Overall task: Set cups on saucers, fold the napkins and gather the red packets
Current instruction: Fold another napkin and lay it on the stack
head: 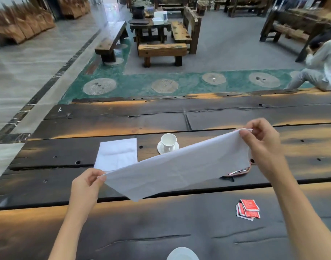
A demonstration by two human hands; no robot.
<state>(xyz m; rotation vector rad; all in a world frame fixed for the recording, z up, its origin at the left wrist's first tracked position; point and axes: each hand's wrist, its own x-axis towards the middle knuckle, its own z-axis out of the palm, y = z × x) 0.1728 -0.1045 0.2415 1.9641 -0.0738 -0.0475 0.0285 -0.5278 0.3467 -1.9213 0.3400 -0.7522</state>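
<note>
A white napkin (176, 166) hangs stretched in the air above the dark wooden table (142, 222). My left hand (87, 182) pinches its near-left corner and my right hand (260, 141) pinches its far-right corner. Behind it, a white cup (168, 140) stands on a white saucer (161, 149). A second white napkin (117, 154) lies flat, folded, to the left of the cup. A small pile of red packets (248, 210) lies on the table at the near right. More red packets (237, 172) in a small dish are half hidden by the held napkin.
A white round rim (182, 254), a saucer or cup, shows at the bottom edge. A person in light clothes (322, 66) sits beyond the table's far right edge. Wooden benches and a low table (161, 49) stand on the floor farther back.
</note>
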